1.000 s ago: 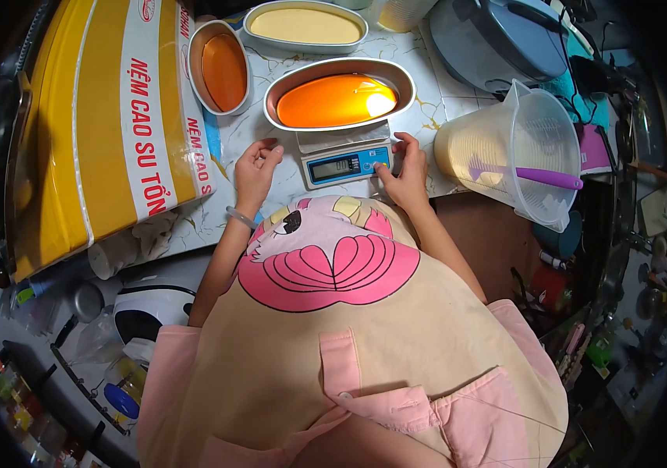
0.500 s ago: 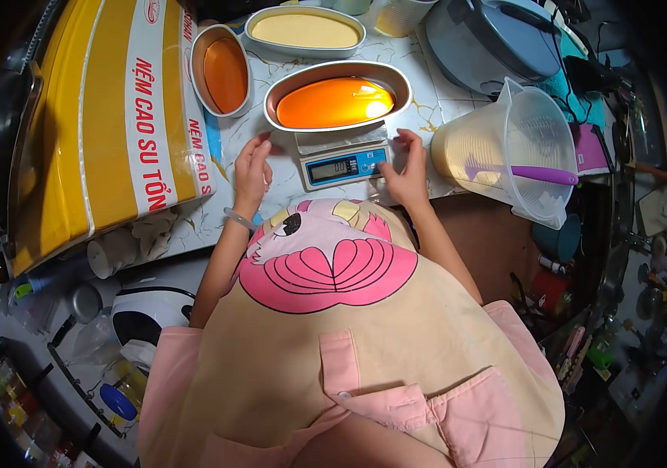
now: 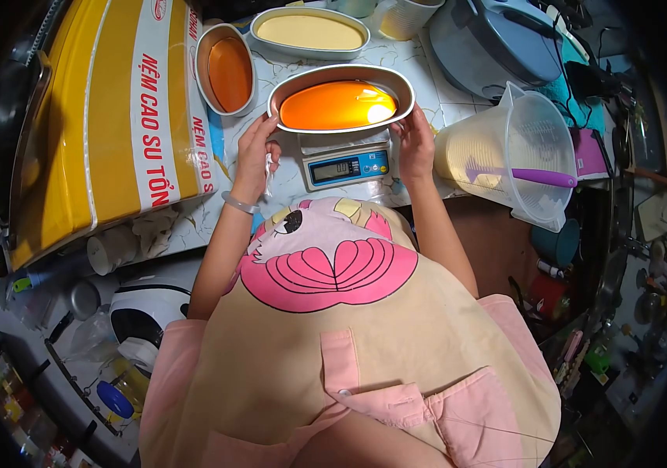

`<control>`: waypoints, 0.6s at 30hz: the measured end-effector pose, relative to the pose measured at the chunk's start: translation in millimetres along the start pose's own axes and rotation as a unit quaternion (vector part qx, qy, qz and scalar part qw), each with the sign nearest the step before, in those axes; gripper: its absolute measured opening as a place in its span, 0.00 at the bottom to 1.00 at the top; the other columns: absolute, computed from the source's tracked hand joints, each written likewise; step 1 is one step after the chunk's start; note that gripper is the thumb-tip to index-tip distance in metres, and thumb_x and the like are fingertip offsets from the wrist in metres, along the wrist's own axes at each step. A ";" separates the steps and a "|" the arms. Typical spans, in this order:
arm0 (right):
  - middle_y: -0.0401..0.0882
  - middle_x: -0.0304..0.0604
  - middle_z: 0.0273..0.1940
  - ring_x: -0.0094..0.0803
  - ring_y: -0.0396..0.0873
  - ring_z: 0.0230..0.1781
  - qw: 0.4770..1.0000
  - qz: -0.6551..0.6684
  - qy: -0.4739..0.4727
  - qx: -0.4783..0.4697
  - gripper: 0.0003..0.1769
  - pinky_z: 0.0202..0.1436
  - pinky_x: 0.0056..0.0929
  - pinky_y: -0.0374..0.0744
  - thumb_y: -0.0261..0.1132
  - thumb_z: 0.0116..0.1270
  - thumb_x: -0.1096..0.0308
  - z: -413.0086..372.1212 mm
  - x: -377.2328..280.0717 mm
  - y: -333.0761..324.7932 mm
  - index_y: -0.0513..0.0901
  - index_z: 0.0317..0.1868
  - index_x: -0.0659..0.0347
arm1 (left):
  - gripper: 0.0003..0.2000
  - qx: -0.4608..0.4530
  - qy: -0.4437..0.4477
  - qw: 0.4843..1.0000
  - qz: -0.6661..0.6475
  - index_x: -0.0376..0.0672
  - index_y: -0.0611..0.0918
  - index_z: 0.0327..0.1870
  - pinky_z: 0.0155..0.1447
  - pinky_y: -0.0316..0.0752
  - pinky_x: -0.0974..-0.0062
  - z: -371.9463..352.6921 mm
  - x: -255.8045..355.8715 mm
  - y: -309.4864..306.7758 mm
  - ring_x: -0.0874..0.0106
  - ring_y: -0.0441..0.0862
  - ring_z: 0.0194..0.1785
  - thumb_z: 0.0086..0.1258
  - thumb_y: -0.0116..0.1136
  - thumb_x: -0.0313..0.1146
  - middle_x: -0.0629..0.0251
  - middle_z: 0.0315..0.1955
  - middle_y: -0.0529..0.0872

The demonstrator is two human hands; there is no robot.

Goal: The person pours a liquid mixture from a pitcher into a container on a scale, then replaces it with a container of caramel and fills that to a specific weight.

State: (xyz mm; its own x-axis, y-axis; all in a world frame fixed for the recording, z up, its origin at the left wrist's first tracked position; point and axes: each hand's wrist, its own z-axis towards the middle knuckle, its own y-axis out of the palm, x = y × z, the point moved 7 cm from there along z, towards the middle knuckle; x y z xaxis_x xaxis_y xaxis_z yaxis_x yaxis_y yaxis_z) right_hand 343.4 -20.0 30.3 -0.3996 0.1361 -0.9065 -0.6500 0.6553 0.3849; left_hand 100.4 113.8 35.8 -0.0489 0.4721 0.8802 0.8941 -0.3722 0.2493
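An oval metal pan (image 3: pixel 273 100) with glossy amber liquid in its bottom sits over a small digital kitchen scale (image 3: pixel 347 167). My left hand (image 3: pixel 255 158) has its fingertips at the pan's left end, with a crumpled white tissue (image 3: pixel 269 176) tucked under its curled fingers. At the right end, my right hand (image 3: pixel 416 148) grips the same pan, thumb toward the near side and fingers behind the rim. Blue trim surrounds the scale's lit display, just below the pan.
A second oval pan (image 3: pixel 202 72) with amber contents stands left, and one with pale yellow filling (image 3: pixel 310 33) behind. To the right are a large clear jug (image 3: pixel 466 140) with a purple spatula (image 3: pixel 544 176) and a grey lidded pot (image 3: pixel 466 54). A yellow box (image 3: pixel 115 101) borders the left.
Both hands have moved up from beside the scale to the two ends of the oval pan. My right hand has left the scale's buttons. The white tissue now shows in my left hand.
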 end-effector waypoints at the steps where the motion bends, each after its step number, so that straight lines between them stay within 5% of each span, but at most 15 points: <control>1: 0.73 0.36 0.61 0.24 0.70 0.60 1.000 -0.001 0.001 0.000 0.29 0.59 0.25 0.68 0.50 0.73 0.51 -0.8 0.3 -0.6 0.69 0.68 0.59 | 0.19 0.000 -0.001 1.000 -0.001 0.39 0.78 0.54 0.15 0.57 0.87 -0.7 -0.9 -0.1 0.84 0.69 0.18 0.70 0.56 0.43 0.67 0.39 0.80; 10: 0.73 0.38 0.62 0.26 0.69 0.61 1.000 -0.011 0.010 0.007 0.31 0.63 0.30 0.65 0.50 0.73 0.49 -4.9 2.0 0.2 0.69 0.69 0.59 | 0.20 0.003 0.000 1.000 -0.006 0.38 0.78 0.55 0.14 0.57 0.87 -2.6 -8.4 -3.8 0.84 0.69 0.17 0.70 0.56 0.44 0.65 0.40 0.81; 13: 0.74 0.41 0.58 0.28 0.73 0.55 0.997 0.002 -0.051 0.052 0.28 0.61 0.27 0.68 0.51 0.75 0.57 -20.2 -1.2 -9.1 0.67 0.68 0.67 | 0.20 0.020 -0.005 0.997 -0.073 0.38 0.77 0.55 0.14 0.57 0.86 -4.2 -14.0 -11.7 0.83 0.69 0.17 0.71 0.55 0.44 0.62 0.43 0.82; 15: 0.76 0.44 0.56 0.34 0.74 0.55 0.973 -0.175 -0.146 0.029 0.25 0.64 0.30 0.68 0.52 0.74 0.62 -56.7 -17.3 -11.3 0.69 0.65 0.69 | 0.19 0.062 0.042 0.997 -0.023 0.37 0.77 0.55 0.17 0.59 0.87 -7.2 -15.1 -27.6 0.82 0.70 0.18 0.72 0.54 0.42 0.60 0.41 0.83; 18: 0.77 0.47 0.37 0.35 0.74 0.32 0.867 -0.407 -0.289 -0.006 0.10 0.39 0.31 0.73 0.58 0.63 0.73 -122.2 -52.4 -21.7 0.80 0.43 0.68 | 0.18 0.059 0.141 0.976 0.155 0.35 0.76 0.56 0.21 0.62 0.86 -17.7 -21.7 -48.1 0.81 0.70 0.19 0.72 0.55 0.38 0.64 0.36 0.84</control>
State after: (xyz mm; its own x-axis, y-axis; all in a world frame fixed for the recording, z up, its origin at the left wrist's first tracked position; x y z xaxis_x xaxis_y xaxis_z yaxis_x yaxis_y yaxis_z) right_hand 299.4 -132.1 90.6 0.5823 -0.0154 -0.8128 -0.5720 0.7027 -0.4232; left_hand 50.6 107.3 11.9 0.1259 0.1076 0.9862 0.9299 -0.3591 -0.0796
